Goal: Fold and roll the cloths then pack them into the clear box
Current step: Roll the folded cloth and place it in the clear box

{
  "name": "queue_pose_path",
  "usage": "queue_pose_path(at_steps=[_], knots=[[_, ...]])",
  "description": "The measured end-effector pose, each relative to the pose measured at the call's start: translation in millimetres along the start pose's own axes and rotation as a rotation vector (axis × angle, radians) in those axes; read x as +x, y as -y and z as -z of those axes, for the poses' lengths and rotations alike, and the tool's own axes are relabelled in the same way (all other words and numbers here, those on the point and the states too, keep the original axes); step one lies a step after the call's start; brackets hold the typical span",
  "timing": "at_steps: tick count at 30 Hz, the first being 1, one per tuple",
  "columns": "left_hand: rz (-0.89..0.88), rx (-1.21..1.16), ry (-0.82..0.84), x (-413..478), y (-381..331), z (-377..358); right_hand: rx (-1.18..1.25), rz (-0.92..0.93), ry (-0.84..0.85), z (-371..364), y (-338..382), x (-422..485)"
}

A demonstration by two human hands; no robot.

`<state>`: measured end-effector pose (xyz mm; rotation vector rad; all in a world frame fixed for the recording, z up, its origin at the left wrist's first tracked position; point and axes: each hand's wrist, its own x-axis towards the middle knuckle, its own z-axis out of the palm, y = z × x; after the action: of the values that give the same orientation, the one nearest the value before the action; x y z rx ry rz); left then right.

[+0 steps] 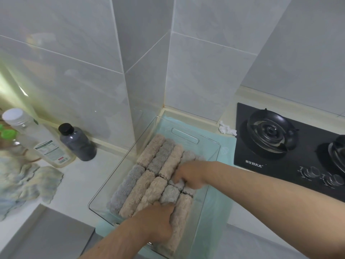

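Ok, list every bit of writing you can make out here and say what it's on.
"好太太": white print on the front of the stove; the two characters before it are too blurred to be sure of.
Label on the clear bottle: small print, too blurred to read.
Round mark on the green mat: too faint to read.
Marks by the stove knobs: too small to read.

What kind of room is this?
Most likely a kitchen: a black gas hob with burners and knobs sits in the counter, the wall is tiled, and a dark bottle stands against it.
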<state>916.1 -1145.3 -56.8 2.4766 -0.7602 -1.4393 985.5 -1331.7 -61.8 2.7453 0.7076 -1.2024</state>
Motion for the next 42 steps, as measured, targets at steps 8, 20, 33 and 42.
queue_pose_path(at_steps=[8, 20, 33, 42], knots=[[0.282, 0.057, -0.279, -1.0, 26.6, 1.7, 0.071, -0.016, -0.316, 1.8, 1.0, 15.9], [0.135, -0.016, -0.109, 13.9, 31.5, -0.6, -0.059, 0.021, -0.289, 4.0, -1.1, 42.2], [0.276, -0.062, -0.375, 10.7, 46.7, 9.8, 0.101, 0.009, -0.472, 14.1, -4.3, 47.8], [0.261, -0.007, -0.337, 21.5, 57.8, 20.3, 0.02, 0.109, -0.354, 15.5, 11.6, 75.7]])
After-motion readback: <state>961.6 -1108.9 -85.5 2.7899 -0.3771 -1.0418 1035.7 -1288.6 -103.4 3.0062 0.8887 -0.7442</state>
